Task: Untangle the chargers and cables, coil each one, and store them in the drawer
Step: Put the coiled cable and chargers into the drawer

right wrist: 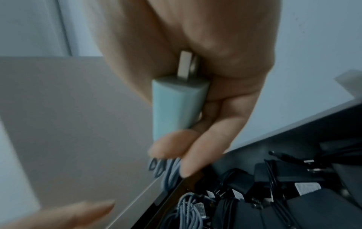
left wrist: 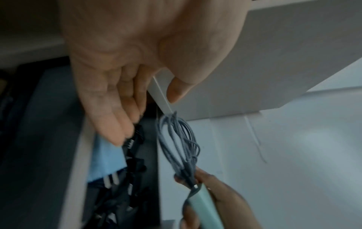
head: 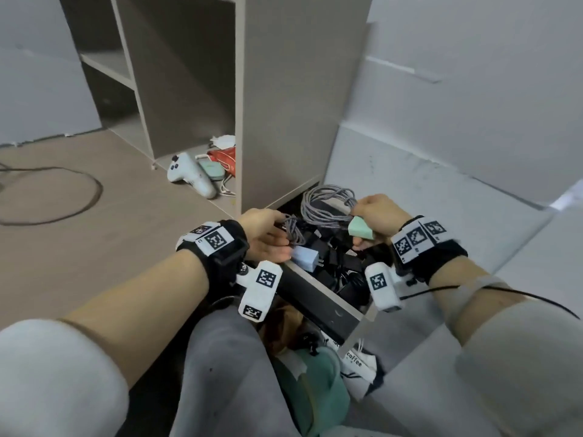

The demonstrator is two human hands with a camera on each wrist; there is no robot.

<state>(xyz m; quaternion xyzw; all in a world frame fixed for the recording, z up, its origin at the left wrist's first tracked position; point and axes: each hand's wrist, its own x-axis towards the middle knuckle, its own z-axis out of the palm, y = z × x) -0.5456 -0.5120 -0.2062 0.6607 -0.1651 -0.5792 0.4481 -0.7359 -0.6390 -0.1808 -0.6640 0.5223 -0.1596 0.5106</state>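
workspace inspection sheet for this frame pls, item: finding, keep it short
Surface: wood-look floor; open drawer pulled out over the person's lap.
Job's things: green charger with coiled grey cable held over the drawer; blue charger and a second grey cable at the drawer's left edge; black adapters piled inside.
Clutter: white game controller, red packet and a mint case in the open cabinet bay.
Grips: right hand grips the green charger and its coil; left hand, fingers straight, touches the blue charger.
Cables: black cable looped on the floor.
Surroundings: grey cabinet, white walls.
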